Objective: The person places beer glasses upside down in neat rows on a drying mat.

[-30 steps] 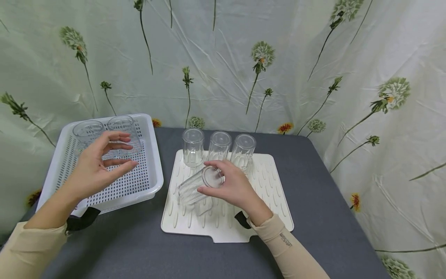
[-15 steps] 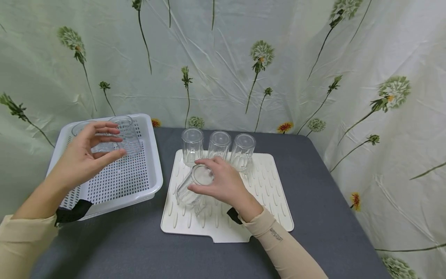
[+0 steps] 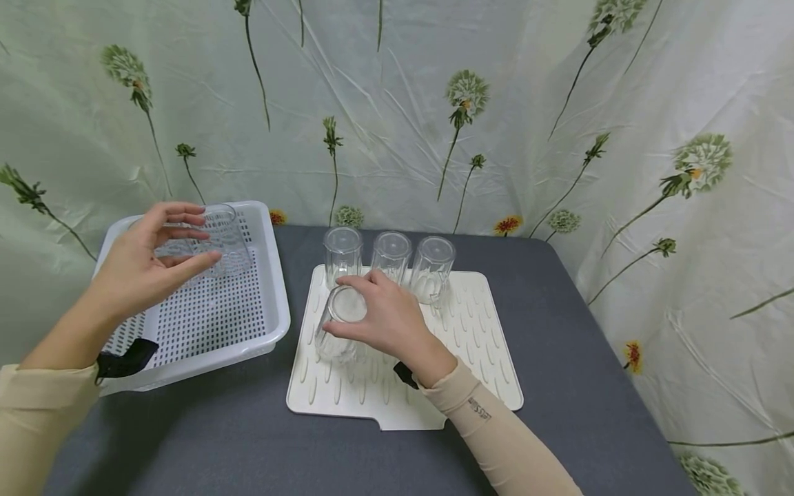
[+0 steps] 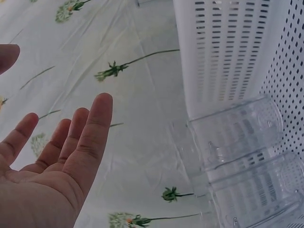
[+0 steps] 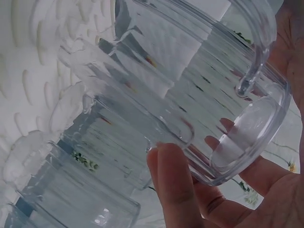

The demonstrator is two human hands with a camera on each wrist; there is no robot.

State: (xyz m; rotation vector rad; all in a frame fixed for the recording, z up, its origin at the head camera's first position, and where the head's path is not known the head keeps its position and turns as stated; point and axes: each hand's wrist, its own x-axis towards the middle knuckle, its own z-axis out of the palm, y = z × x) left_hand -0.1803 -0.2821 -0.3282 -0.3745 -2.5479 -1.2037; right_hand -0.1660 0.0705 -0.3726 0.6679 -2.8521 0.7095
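My right hand (image 3: 393,320) grips a clear glass mug (image 3: 347,304) near its base, thumb on one side and fingers on the other. The mug tilts mouth-down, its rim close over the left part of a cream drying mat (image 3: 477,344). Its handle (image 5: 261,47) shows in the right wrist view. Behind it, three more glass mugs (image 3: 391,255) stand upside down in a row along the mat's far edge. My left hand (image 3: 139,269) hovers over a white perforated basket (image 3: 282,313), fingers spread and holding nothing. Two glass mugs (image 4: 237,133) are in that basket, partly hidden by the hand in the head view.
A dark grey cloth covers the table (image 3: 558,386). The basket stands left of the mat, with a narrow strip of table between them. A pale curtain (image 3: 397,138) printed with dandelions hangs behind and at the right.
My right hand has shifted left with the mug, turning it more upright, mouth down, toward the mat. My left hand has drifted left and slightly up over the basket, staying spread.
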